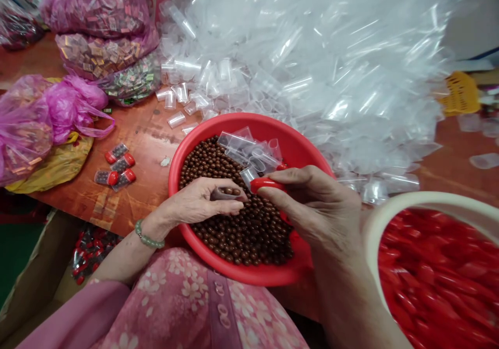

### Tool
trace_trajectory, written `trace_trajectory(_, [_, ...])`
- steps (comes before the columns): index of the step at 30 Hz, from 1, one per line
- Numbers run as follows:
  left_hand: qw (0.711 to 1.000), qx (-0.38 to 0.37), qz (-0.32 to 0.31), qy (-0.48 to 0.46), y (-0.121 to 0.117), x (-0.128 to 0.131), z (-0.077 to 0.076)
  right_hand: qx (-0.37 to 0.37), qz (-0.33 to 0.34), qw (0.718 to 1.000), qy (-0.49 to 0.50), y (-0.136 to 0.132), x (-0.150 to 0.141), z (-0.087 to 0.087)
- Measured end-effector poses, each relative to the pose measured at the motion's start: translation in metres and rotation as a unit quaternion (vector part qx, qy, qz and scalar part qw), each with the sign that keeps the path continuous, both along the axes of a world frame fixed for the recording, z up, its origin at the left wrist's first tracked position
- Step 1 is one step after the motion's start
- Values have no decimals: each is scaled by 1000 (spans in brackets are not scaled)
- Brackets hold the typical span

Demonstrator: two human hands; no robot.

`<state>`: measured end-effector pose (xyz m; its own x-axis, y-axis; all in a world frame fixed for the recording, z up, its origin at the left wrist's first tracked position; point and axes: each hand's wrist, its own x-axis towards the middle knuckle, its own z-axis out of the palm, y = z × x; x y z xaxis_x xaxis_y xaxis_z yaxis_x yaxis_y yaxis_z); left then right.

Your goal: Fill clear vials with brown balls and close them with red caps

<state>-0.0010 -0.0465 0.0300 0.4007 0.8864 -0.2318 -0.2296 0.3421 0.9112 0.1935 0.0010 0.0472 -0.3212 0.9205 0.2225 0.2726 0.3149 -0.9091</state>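
L hand (195, 201) pinches a clear tube (223, 195) w/ brown balls (230, 190) inside btwn thumb & fingers, over the red basin (177, 167), prob. so strays drop back in. R hand (323, 208) fingers pinch a red cap (266, 183) just beside that tube. Spare tubes (238, 141) lie on the balls in the basin, cream tub (372, 250) of caps at R, presumably for quick reach. Patchy orange-brown counter (144, 146) carries a big heap of empties (273, 73), 4 capped tubes (106, 177) & stacked pink bags (97, 8) at L. Cardboard box (33, 266) w/ more capped ones sits below counter edge
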Motion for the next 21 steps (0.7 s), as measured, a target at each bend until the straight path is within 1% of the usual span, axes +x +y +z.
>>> trace_trajectory(2, [999,31,20,13,1,0,0,-15,2,999,31,-2,-3,1])
trace_trajectory(4, [998,48,35,19,2,1,-1,-17,8,998,60,-5,-10,3])
trace_trajectory(9, [997,53,50,-6,0,3,-3,-31,12,996,79,-13,-26,3])
trace_trajectory(13, [997,41,49,-42,0,4,-4,10,34,997,74,-15,-32,-3])
trace_trajectory(16, [997,20,47,-50,1,3,-4,45,60,995,63,-14,-36,-5])
trace_trajectory(21, [999,-13,7,-45,0,1,-6,47,71,994,67,-14,-40,-6])
